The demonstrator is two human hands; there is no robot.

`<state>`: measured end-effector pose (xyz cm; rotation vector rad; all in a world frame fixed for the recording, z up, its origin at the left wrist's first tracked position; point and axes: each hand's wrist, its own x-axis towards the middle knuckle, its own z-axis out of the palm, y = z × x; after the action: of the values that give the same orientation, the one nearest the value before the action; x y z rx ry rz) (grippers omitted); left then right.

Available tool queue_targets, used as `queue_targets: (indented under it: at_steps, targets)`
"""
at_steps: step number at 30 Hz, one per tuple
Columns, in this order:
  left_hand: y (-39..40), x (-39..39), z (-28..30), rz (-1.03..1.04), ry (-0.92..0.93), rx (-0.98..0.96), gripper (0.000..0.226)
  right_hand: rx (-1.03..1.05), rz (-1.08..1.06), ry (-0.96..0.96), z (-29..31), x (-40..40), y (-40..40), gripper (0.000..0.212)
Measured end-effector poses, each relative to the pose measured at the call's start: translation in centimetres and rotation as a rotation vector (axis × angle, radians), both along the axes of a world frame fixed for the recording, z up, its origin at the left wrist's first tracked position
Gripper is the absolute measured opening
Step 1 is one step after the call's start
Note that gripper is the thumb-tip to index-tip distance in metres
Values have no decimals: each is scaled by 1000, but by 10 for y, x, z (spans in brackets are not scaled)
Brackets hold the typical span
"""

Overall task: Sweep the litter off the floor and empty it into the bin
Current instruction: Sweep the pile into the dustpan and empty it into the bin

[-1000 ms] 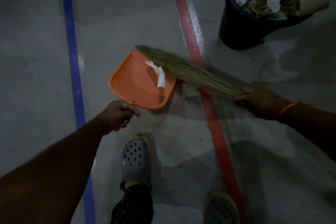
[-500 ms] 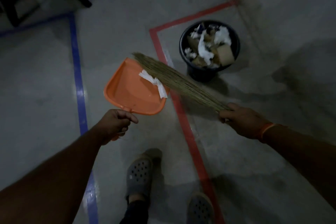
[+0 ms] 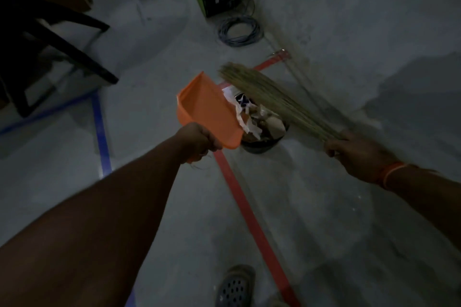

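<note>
1. Orange plastic dustpan [image 3: 209,104] lifted off the floor since a moment ago, now tipped steeply over the round black bin [image 3: 259,144] — emptying under way.
2. Left hand [image 3: 199,142] curled tight round the dustpan handle; right hand [image 3: 354,154] gripping the straw-bristle broom [image 3: 274,102], held raised across the bin.
3. White paper litter [image 3: 240,109] at the dustpan's lower lip, above the bin's heaped contents — fallen or not, cannot tell.
4. Bin nearly full, rim close under the pan; open grey floor [image 3: 324,207] to the right, dark chair legs [image 3: 74,52] well apart at left.
</note>
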<state>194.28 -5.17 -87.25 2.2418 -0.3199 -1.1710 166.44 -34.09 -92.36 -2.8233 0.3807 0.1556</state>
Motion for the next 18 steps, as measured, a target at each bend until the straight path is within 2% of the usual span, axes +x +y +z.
queue_targets:
  at_steps: [4, 8, 13, 16, 18]
  targets:
    - [-24, 5, 0, 2, -46, 64, 19, -38, -100, 58, 8, -8, 4, 20]
    - [-32, -4, 7, 67, -69, -74, 19, 0, -167, 111, 0, -20, 10, 23]
    - [-17, -7, -2, 93, -90, 17, 23, 197, -197, 80, -3, -25, 29, 30]
    - [-5, -16, -7, 147, -45, -37, 27, 267, -255, 47, 4, -26, 45, 25]
    - [0, -27, -8, 181, -28, -104, 27, 385, -311, 37, 9, -27, 58, 24]
